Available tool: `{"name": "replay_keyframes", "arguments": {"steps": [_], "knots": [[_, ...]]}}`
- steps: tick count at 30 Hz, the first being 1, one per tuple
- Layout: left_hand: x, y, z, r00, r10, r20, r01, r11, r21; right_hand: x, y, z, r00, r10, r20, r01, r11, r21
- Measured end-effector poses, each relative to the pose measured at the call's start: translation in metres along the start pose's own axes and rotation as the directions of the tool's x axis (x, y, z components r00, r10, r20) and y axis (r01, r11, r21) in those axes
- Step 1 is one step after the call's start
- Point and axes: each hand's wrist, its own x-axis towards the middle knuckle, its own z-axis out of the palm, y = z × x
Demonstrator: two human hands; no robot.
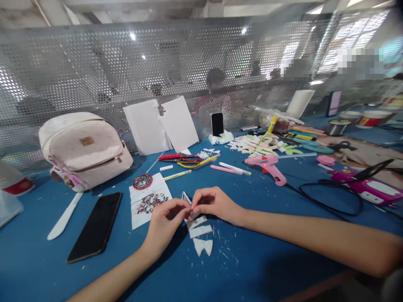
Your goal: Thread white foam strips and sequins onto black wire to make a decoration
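Observation:
My left hand (pixel 164 226) and my right hand (pixel 218 206) meet over the table, thumbs and forefingers pinched together at the tips. Whatever sits between them is too small and covered to make out. Just behind the fingertips, a shiny metallic thing (pixel 186 197) shows in part. Below the hands lie white strips (pixel 200 231), one partly under my fingers. Closest to me is a white bow-shaped piece (pixel 203 246). Left of my hands, a sheet of white paper (pixel 136 214) bears loose multicoloured bits (pixel 151 203) and a red-rimmed round dish (pixel 142 181) with more such bits.
A pink glue gun (pixel 267 164) and its black cable lie right. Pens (pixel 226 169) and red-handled pliers (pixel 179 157) lie beyond my hands. A phone (pixel 96 226), a white plastic knife (pixel 64 218) and a pale backpack (pixel 86 151) occupy the left. Cut pieces (pixel 261 142) lie behind.

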Motion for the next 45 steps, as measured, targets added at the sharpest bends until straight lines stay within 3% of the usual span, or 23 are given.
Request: {"name": "replay_keyframes", "arguments": {"steps": [13, 30, 45], "knots": [[0.0007, 0.0009, 0.0009, 1.0, -0.01, 0.015, 0.01, 1.0, 0.011, 0.0003, -0.0013, -0.0004, 1.0, 0.02, -0.022, -0.022, 0.996, -0.088], [0.0029, 0.0, 0.0002, 0.999, -0.049, 0.009, 0.049, 0.999, -0.018, -0.0001, -0.0028, -0.0002, 1.0, -0.017, -0.002, 0.017, 1.0, -0.002], [0.0042, 0.0009, -0.0001, 0.998, -0.065, 0.011, 0.065, 0.997, -0.031, 0.0013, 0.0008, -0.0015, 0.999, 0.04, -0.01, -0.039, 0.999, 0.024]]}}
